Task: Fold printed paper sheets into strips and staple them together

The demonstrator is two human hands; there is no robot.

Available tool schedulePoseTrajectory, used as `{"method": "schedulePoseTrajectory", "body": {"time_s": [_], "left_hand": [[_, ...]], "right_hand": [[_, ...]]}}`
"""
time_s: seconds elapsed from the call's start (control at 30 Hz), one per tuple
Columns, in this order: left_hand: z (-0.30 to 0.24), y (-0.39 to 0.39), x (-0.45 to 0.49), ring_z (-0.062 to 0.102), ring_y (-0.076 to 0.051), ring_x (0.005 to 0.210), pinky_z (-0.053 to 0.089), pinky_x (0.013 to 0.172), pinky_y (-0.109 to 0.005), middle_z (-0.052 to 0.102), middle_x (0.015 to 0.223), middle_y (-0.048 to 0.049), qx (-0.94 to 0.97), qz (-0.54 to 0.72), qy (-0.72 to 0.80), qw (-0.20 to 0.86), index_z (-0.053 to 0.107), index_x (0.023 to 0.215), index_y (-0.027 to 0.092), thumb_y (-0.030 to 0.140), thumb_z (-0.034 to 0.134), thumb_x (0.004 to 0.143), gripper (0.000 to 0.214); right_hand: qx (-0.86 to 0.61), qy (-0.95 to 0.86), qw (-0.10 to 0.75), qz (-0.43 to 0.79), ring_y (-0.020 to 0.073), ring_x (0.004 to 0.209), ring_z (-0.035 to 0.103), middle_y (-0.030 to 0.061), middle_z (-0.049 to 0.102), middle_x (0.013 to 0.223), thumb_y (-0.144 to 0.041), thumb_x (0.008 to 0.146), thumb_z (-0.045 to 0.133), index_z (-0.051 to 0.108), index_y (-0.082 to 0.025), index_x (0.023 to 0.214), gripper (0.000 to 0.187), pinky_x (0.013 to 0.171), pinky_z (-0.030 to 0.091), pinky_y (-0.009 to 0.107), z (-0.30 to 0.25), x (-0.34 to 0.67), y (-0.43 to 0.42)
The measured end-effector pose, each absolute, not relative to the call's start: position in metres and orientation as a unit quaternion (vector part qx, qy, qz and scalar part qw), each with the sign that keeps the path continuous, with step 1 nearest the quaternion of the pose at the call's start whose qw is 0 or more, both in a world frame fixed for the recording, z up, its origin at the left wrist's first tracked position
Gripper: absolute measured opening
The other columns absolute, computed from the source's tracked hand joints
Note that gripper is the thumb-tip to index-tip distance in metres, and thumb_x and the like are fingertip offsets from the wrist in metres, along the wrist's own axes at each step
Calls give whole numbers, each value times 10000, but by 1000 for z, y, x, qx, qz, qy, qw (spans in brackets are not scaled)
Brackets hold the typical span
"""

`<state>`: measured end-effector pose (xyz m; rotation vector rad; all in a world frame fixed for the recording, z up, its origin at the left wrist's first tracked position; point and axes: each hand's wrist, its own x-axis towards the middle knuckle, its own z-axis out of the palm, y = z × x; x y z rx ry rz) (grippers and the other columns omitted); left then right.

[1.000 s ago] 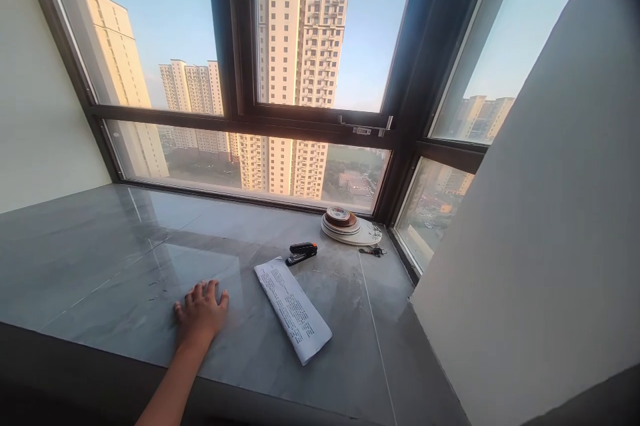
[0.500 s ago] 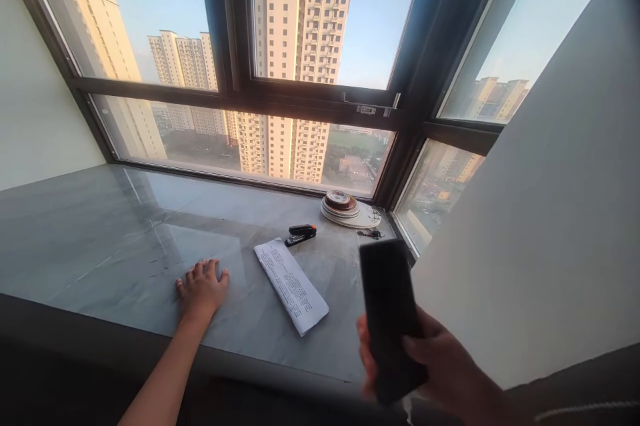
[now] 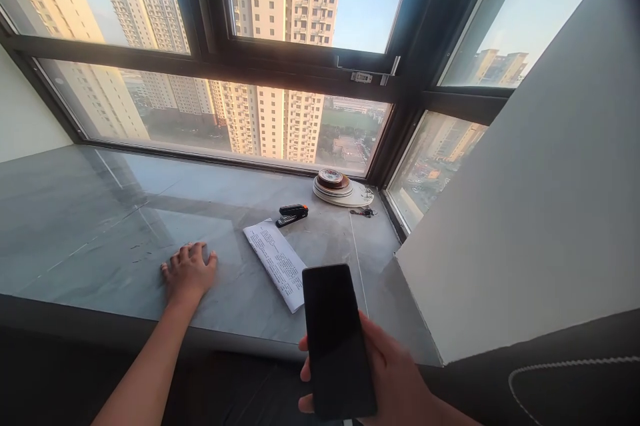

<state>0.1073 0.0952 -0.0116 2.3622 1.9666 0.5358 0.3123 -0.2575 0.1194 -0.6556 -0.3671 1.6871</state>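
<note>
My right hand [image 3: 393, 373] is wrapped round a black smartphone [image 3: 336, 339], its dark screen facing me, in front of the sill's edge. My left hand [image 3: 189, 271] rests on the grey marble windowsill [image 3: 125, 213] with its fingers spread and nothing in it. Between the hands lies a folded sheet of printed paper [image 3: 275, 263], its lower right corner partly behind the phone. Just beyond the paper sits a black stapler [image 3: 292, 214] with an orange spot at one end.
Near the window corner stands a stack of plates [image 3: 357, 196] with a round brown-rimmed item [image 3: 331, 177] on top. Beside it lies a small dark bunch, perhaps keys [image 3: 363, 212]. Dark window frames [image 3: 300, 66] rise behind; a white wall [image 3: 525, 213] closes the right side. A pale cord [image 3: 565, 365] hangs lower right.
My right hand has brought the phone left and slightly down, so it now overlaps the paper's corner. The view has tilted down a little. My left hand stays on the sill.
</note>
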Motion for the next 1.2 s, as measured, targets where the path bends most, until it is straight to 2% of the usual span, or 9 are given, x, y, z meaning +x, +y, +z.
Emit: {"method": "schedulePoseTrajectory", "body": {"time_s": [0.23, 0.4, 0.57, 0.67, 0.73, 0.77, 0.9, 1.2], "left_hand": [[-13, 97, 105, 393, -400, 1406, 243, 1168, -642, 469, 1529, -179, 757, 165, 632, 28, 571, 1388, 201, 515, 319, 996, 562], [-11, 95, 106, 407, -398, 1394, 248, 1167, -646, 482, 1520, -177, 756, 167, 633, 23, 580, 1382, 193, 505, 327, 998, 556], [-11, 95, 106, 420, -398, 1385, 254, 1164, -635, 487, 1516, -187, 759, 171, 628, 16, 579, 1386, 182, 496, 348, 999, 550], [-12, 95, 105, 426, -399, 1378, 255, 1161, -632, 495, 1507, -192, 761, 176, 624, 16, 581, 1383, 182, 495, 356, 997, 545], [-12, 94, 106, 430, -401, 1373, 259, 1158, -630, 501, 1498, -196, 763, 180, 621, 12, 584, 1378, 178, 486, 368, 994, 537], [-11, 93, 106, 430, -402, 1371, 259, 1158, -629, 501, 1498, -196, 762, 182, 621, 10, 584, 1377, 177, 482, 373, 992, 534], [-10, 92, 107, 427, -403, 1371, 260, 1161, -618, 499, 1499, -186, 761, 176, 624, 14, 587, 1367, 186, 495, 373, 993, 531], [-4, 91, 107, 369, -408, 1416, 219, 1191, -617, 442, 1546, -185, 761, 153, 628, 48, 552, 1408, 181, 515, 354, 985, 574]], "right_hand": [[-252, -150, 608, 738, 310, 1067, 629, 186, 636, 1285, -700, 966, 410, 696, -102, 1272, 730, 972, 504, 567, 113, 313, -261], [-241, -126, 608, 746, 308, 1094, 644, 189, 648, 1309, -666, 967, 449, 662, -115, 1324, 690, 973, 514, 542, 104, 315, -264], [-243, -101, 610, 747, 306, 1078, 656, 201, 662, 1281, -644, 953, 507, 673, -104, 1286, 656, 965, 520, 547, 104, 316, -265], [-273, -116, 611, 734, 318, 1110, 652, 188, 658, 1299, -455, 820, 763, 662, -135, 1281, 571, 987, 510, 554, 107, 315, -268], [-314, -115, 611, 718, 319, 1110, 664, 187, 660, 1307, -275, 744, 832, 627, -155, 1310, 615, 1009, 497, 564, 110, 314, -269], [-331, -108, 612, 710, 318, 1089, 677, 194, 664, 1302, -256, 750, 826, 604, -158, 1330, 628, 1009, 495, 574, 110, 313, -270], [-334, -78, 617, 709, 326, 1059, 695, 234, 663, 1297, -447, 878, 715, 560, -119, 1364, 606, 1010, 490, 592, 111, 311, -270], [-303, -80, 618, 721, 312, 1090, 687, 198, 661, 1318, -431, 907, 662, 543, -157, 1428, 600, 1053, 466, 596, 109, 312, -269]]}}
